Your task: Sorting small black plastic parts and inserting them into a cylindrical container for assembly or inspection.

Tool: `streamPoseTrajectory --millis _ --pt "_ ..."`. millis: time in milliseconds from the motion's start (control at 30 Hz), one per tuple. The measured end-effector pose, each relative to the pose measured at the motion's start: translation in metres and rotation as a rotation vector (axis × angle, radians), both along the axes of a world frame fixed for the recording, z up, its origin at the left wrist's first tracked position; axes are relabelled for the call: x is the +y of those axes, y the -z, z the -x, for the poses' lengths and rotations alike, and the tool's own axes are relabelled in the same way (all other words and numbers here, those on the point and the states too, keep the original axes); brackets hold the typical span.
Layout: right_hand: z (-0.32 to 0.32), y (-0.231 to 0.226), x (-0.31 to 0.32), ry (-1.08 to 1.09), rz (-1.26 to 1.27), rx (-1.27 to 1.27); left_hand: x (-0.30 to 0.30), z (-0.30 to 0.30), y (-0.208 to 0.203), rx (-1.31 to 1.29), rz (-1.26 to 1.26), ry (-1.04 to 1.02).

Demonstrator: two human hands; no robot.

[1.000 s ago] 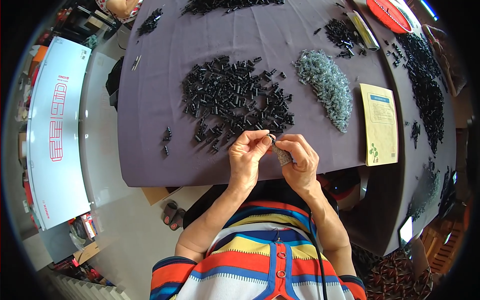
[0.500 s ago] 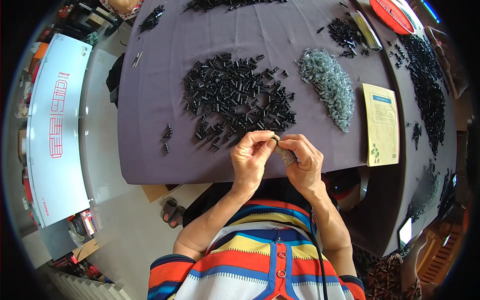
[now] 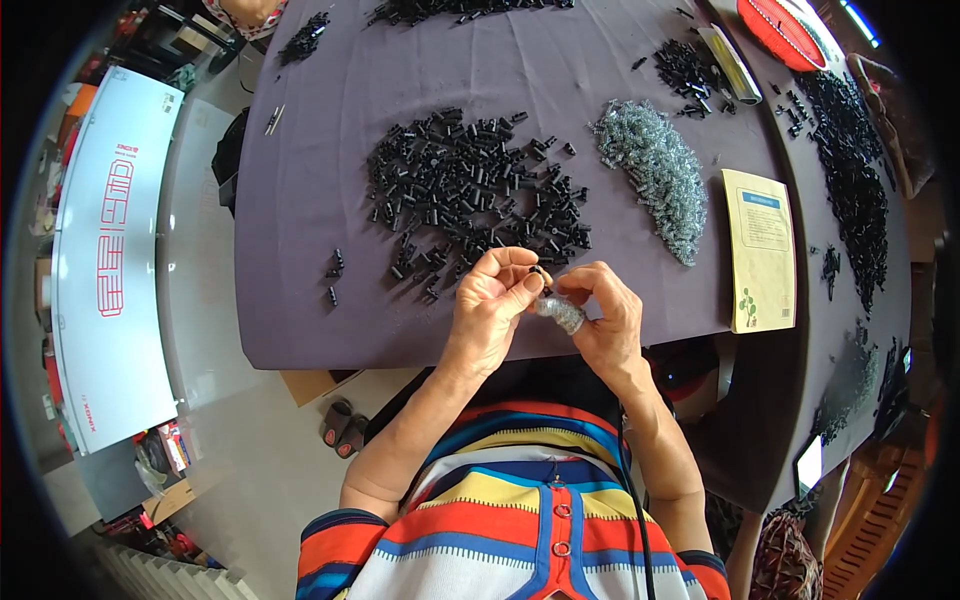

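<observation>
Just past the table's near edge, my left hand (image 3: 486,312) pinches a small black tubular piece (image 3: 537,272) between thumb and forefinger. Close on its right is my right hand (image 3: 612,322), its fingers closed and bent toward that piece. A shiny greyish, see-through lump (image 3: 564,316) shows at the right hand's fingers; whether it is held or wrapped round a finger I cannot make out. Beyond both hands spreads a wide heap of small black tubular pieces (image 3: 470,185). Farther right lies a long heap of small clear plastic pieces (image 3: 655,180).
A beige printed packet (image 3: 758,250) lies at the table's right side. Behind it are another black heap (image 3: 688,72) and a red basket (image 3: 780,32). On the adjoining right-hand table stretches a long black heap (image 3: 850,180). A few black pieces (image 3: 333,275) lie left.
My hands have drawn slightly apart, the left one moving a little left and up. The black piece now shows at the left fingertips, and the greyish lump is turned differently.
</observation>
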State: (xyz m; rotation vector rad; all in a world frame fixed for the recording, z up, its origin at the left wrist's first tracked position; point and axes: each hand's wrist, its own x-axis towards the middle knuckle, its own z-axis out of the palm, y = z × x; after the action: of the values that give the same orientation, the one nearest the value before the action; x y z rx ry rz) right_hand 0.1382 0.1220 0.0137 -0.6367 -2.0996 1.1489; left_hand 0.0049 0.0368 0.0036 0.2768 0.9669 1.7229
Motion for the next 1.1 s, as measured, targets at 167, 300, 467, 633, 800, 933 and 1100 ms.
streamPoseTrajectory --millis 167,300,467,633,800,933,1100 --pt "0.003 -0.007 0.006 -0.089 0.050 0.027 -0.005 0.002 -0.002 -0.049 0.014 0.041" --pt "0.002 0.004 0.011 -0.207 0.180 0.031 -0.007 -0.001 -0.007 -0.070 0.032 0.111" --pt "-0.002 0.010 0.010 -0.205 0.209 0.071 -0.006 -0.006 -0.001 -0.298 0.039 0.123" --pt "-0.001 0.012 0.008 -0.199 0.243 0.061 -0.009 -0.009 0.008 -0.260 0.014 0.083" --pt "-0.002 0.015 0.009 -0.196 0.183 0.116 -0.008 -0.011 0.009 -0.313 0.026 0.118" --pt "0.000 0.016 0.008 -0.163 0.200 0.133 -0.007 -0.015 0.011 -0.336 -0.001 0.096" --pt "-0.003 0.017 0.009 -0.150 0.214 0.147 -0.006 -0.020 0.012 -0.361 -0.013 0.113"
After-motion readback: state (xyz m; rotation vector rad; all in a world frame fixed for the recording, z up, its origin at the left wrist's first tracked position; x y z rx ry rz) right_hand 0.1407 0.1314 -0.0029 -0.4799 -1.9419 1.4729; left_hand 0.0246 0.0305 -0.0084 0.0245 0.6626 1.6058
